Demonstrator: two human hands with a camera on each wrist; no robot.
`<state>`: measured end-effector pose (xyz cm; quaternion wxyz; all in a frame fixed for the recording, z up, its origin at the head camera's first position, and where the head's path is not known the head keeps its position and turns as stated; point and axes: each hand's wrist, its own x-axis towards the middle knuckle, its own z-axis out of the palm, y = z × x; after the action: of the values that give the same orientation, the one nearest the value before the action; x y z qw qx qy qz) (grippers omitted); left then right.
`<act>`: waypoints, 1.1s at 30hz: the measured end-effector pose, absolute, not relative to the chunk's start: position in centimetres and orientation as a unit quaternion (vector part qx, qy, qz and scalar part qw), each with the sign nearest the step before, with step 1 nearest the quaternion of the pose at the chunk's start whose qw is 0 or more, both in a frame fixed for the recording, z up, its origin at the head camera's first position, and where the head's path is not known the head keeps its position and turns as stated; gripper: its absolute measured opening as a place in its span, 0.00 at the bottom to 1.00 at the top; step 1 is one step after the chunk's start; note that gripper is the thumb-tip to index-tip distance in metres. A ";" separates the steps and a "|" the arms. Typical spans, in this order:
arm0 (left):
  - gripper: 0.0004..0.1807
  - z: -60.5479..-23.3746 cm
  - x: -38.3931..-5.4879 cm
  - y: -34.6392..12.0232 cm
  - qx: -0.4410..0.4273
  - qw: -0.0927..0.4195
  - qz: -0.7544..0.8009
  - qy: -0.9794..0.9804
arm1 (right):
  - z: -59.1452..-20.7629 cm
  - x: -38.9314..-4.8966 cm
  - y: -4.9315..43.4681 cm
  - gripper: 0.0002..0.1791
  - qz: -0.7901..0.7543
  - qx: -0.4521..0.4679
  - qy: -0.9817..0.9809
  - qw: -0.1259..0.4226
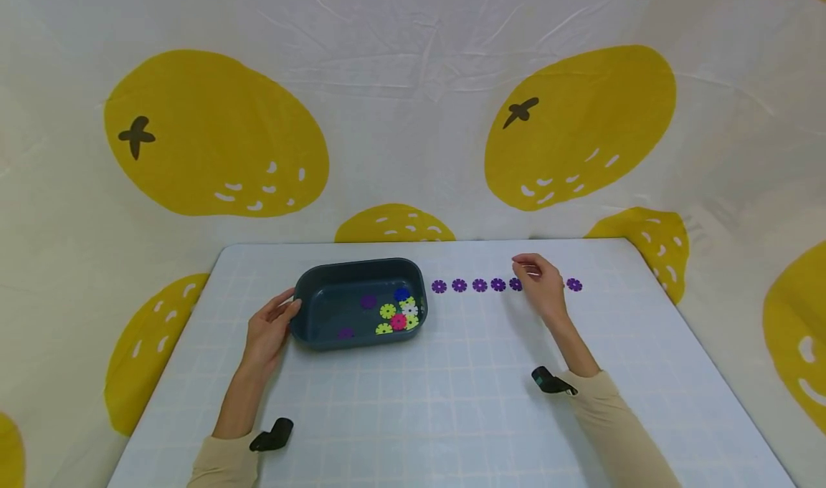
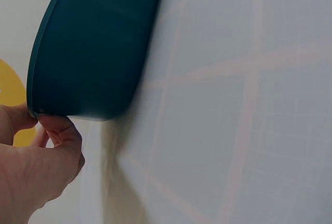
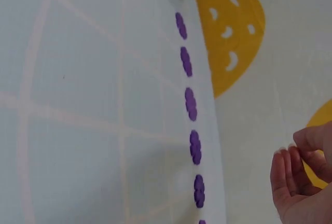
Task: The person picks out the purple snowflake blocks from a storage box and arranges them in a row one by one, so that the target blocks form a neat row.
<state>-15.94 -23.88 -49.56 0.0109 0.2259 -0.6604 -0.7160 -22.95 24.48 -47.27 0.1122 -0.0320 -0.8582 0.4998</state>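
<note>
My left hand (image 1: pixel 266 334) holds the left end of a dark teal plastic tray (image 1: pixel 325 312), pinching its rim between thumb and fingers. In the left wrist view the tray's outer wall slants up from those fingertips. Inside lie purple, yellow, blue, white and pink flower-shaped discs, including a pink one (image 1: pixel 399 321). Right of the tray, purple flower discs (image 1: pixel 480 285) form a straight row on the table. Over the right part of that row is my right hand (image 1: pixel 543 287), covering some of it. Its fingers (image 3: pixel 280 175) are loosely bent, with nothing visible between them and the thumb.
A white table (image 1: pixel 413 416) with a faint grid carries everything. Behind and beside it hangs a pale cloth (image 1: pixel 406 137) printed with big yellow fruit. The row's last purple disc (image 1: pixel 573 284) lies just right of my right hand.
</note>
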 end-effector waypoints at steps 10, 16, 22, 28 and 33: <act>0.31 -49.4 -15.8 -24.0 0.223 0.009 -0.718 -0.659 | -46.3 -23.0 20.3 0.13 0.516 0.031 -0.852 0.082; 0.31 -49.4 -15.8 -24.0 0.225 0.011 -0.721 -0.655 | -46.0 -23.0 17.7 0.12 0.526 0.065 -0.845 0.071; 0.30 -49.6 -15.9 -23.9 0.215 0.020 -0.718 -0.661 | -46.0 -22.9 15.5 0.12 0.533 0.068 -0.842 0.049; 0.30 -49.5 -15.9 -23.9 0.221 0.010 -0.710 -0.669 | -46.1 -22.7 13.3 0.12 0.541 0.076 -0.837 0.026; 0.30 -49.6 -15.9 -23.9 0.227 0.006 -0.706 -0.671 | -46.2 -22.5 11.8 0.11 0.545 0.100 -0.832 0.021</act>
<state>-15.92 -23.89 -49.56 0.0062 0.2269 -0.6714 -0.7055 -22.53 11.77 -46.19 0.0211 0.1001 -0.8324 0.5447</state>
